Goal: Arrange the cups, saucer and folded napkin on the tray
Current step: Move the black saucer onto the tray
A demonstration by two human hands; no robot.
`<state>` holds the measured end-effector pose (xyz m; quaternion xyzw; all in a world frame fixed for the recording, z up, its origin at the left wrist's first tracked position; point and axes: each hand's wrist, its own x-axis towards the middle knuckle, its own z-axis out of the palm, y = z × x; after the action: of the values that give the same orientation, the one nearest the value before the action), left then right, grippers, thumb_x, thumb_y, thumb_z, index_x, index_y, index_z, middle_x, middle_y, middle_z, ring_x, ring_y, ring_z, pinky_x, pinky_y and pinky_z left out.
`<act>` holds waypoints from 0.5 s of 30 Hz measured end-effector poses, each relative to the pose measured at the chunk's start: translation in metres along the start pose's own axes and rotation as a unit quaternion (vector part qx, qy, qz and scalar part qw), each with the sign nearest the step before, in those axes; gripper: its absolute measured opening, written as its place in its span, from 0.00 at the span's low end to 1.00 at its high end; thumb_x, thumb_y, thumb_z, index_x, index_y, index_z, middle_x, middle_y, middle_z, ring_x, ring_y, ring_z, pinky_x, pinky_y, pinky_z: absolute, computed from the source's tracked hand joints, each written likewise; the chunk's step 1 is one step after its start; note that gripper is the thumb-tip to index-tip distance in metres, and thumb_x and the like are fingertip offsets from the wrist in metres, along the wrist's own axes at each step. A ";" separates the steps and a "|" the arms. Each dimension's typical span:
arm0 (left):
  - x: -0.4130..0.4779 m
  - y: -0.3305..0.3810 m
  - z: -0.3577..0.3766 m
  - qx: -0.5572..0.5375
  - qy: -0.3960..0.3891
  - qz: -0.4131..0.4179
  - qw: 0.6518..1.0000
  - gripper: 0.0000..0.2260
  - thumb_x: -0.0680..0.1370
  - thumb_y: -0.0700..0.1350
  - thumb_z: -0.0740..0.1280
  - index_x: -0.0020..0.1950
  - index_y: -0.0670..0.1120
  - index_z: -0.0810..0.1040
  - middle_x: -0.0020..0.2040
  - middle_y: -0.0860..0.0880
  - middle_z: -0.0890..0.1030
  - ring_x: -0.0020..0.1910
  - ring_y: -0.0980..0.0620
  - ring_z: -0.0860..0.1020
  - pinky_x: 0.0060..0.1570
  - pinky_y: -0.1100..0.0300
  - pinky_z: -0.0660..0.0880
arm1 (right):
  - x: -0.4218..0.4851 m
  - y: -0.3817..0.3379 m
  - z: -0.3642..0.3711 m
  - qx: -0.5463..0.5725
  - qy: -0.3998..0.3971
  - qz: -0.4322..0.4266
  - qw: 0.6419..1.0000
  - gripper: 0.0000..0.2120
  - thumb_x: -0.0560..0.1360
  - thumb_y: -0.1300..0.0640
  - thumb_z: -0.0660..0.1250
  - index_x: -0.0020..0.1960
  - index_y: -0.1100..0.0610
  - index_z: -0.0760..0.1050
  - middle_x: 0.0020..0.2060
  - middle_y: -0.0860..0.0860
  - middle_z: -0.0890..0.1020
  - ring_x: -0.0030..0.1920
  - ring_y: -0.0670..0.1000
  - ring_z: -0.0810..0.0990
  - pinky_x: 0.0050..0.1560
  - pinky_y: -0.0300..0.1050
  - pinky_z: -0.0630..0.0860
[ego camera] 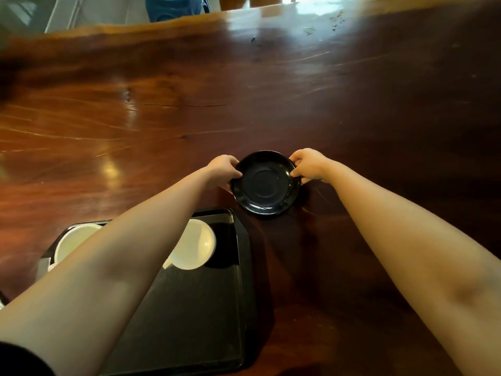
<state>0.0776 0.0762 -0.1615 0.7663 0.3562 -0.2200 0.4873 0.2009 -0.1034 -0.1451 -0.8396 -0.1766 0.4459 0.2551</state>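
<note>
A glossy black saucer (265, 183) is held just beyond the tray's far right corner, tilted slightly, over the wooden table. My left hand (223, 169) grips its left rim and my right hand (309, 165) grips its right rim. The black rectangular tray (195, 316) lies near me on the left. Two white cups stand at the tray's far end: one (196, 244) at the right, one (73, 240) at the left, both partly hidden by my left forearm. A grey folded piece, perhaps the napkin (42, 264), shows at the tray's left edge.
The dark polished wooden table (244, 90) stretches far ahead and to the right. Beyond its far edge stand a blue object (176, 6) and grey furniture.
</note>
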 end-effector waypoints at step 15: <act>-0.094 0.021 -0.053 -0.120 0.084 0.057 0.987 0.15 0.73 0.34 0.68 0.60 0.40 0.77 0.50 0.43 0.80 0.44 0.50 0.79 0.37 0.62 0.76 | -0.073 -0.053 -0.027 0.075 0.027 -0.087 0.993 0.11 0.74 0.70 0.64 0.52 0.58 0.78 0.40 0.52 0.82 0.41 0.48 0.82 0.39 0.42 0.80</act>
<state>0.0318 0.0875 -0.0616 0.7371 0.3755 -0.0818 0.5559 0.1807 -0.1058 -0.0530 -0.8112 -0.2079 0.4114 0.3598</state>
